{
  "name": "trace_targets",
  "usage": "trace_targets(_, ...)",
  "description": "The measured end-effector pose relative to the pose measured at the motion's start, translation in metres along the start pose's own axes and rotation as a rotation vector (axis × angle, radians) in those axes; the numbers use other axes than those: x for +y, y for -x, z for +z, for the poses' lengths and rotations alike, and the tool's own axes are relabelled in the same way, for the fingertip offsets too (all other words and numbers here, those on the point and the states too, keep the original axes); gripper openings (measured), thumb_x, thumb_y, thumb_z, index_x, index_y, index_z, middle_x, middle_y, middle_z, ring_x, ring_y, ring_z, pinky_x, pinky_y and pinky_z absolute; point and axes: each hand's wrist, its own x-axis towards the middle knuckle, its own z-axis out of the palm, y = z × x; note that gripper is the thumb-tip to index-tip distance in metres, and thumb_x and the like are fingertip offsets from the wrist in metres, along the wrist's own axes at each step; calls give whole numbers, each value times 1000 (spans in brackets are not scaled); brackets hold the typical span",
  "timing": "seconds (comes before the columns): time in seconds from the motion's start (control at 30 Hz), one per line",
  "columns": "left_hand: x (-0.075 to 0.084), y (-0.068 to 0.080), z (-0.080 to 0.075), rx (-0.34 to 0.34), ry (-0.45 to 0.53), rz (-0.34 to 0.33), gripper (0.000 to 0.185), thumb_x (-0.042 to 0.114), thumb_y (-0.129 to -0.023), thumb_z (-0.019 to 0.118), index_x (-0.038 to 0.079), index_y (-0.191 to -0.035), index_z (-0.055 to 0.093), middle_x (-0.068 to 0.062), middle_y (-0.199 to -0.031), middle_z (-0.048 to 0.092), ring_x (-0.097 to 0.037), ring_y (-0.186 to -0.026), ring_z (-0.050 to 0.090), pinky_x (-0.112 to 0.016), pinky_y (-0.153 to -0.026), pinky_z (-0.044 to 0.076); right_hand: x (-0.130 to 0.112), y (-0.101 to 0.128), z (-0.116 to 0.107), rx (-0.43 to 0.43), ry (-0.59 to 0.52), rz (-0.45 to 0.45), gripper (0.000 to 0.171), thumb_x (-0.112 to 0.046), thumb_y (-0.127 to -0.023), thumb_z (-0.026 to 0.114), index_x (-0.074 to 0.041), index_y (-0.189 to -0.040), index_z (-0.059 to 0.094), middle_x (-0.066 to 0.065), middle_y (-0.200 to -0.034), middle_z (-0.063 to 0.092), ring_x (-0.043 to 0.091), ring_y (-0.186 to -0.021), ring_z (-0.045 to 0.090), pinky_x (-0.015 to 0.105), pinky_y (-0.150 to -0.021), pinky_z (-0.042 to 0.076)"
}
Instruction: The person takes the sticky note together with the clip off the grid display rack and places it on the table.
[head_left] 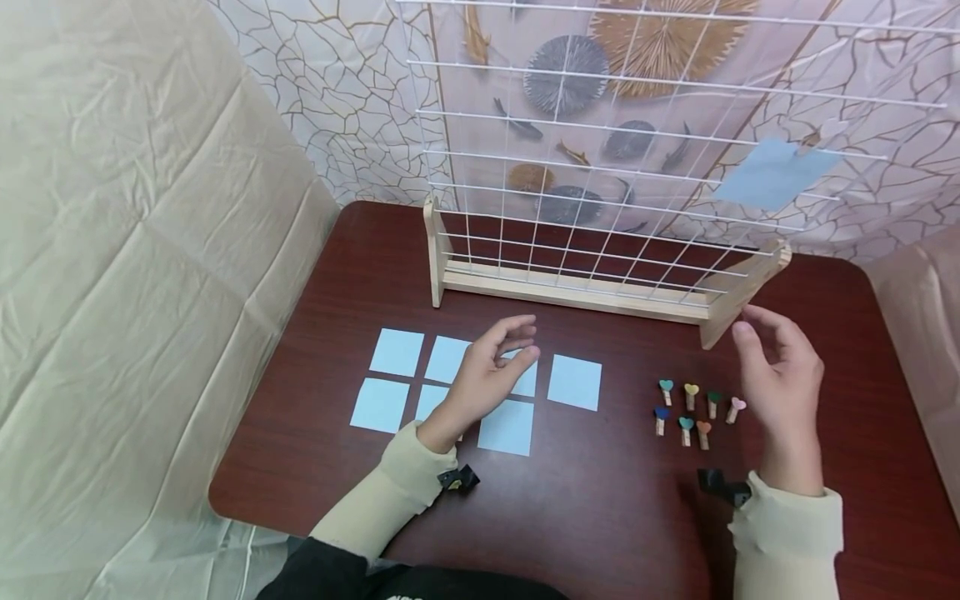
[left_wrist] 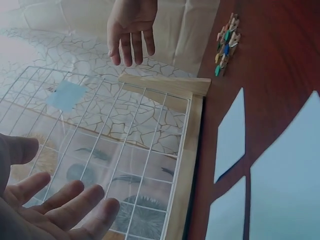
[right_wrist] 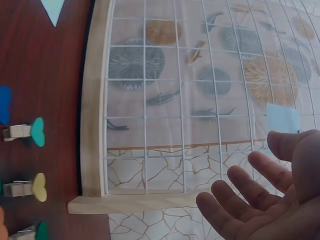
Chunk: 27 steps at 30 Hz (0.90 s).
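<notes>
My left hand hovers over the blue paper squares laid in rows on the table, its fingers loosely bent and nothing between them. My right hand is raised beside the right foot of the white wire grid rack, to the right of the heart-topped clothespins; it too holds nothing, and its fingers are relaxed in the right wrist view. High on the right of the grid, a clothespin fastens one blue paper square. My left hand and forearm partly cover some squares.
The rack's wooden base stands along the back of the dark red table. Behind it hangs a patterned backdrop. Pale cloth drapes the left side. Small black cameras sit at both wrists.
</notes>
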Motion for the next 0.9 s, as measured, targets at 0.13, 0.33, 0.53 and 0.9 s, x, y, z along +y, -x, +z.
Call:
trace_targets(0.13,3,-7,2,17,13,31,43,17,-108,63,9,-150,55,-10,-142,64,-25,-129,65,-38,-99,56,-4,-6,-1,8,-1,-2,30,-11,-102,68,4,-128,72,-28,-102,65,-7,-95,61,11,-83,45)
trace_targets(0.33,7,-16,6,17,24,66,43,17,-108,62,9,-150,55,-10,-141,64,-25,-129,64,-37,-102,54,-12,-17,-4,35,-37,-40,28,-9,-101,68,5,-125,73,-27,-101,67,-7,-93,63,11,-82,46)
trace_targets(0.53,12,-25,13,-4,17,91,44,19,-108,62,8,-150,54,-11,-142,63,-30,-130,63,-34,-100,55,-23,-35,-9,58,-56,-68,27,-8,-101,68,2,-125,75,-24,-102,69,-5,-93,65,12,-82,46)
trace_targets(0.9,29,-46,25,-33,39,103,46,24,-107,64,13,-151,55,-7,-144,63,-16,-130,63,-29,-100,54,-48,-62,-11,90,-94,-110,25,-7,-100,68,-4,-122,77,-11,-108,74,-3,-94,66,12,-85,49)
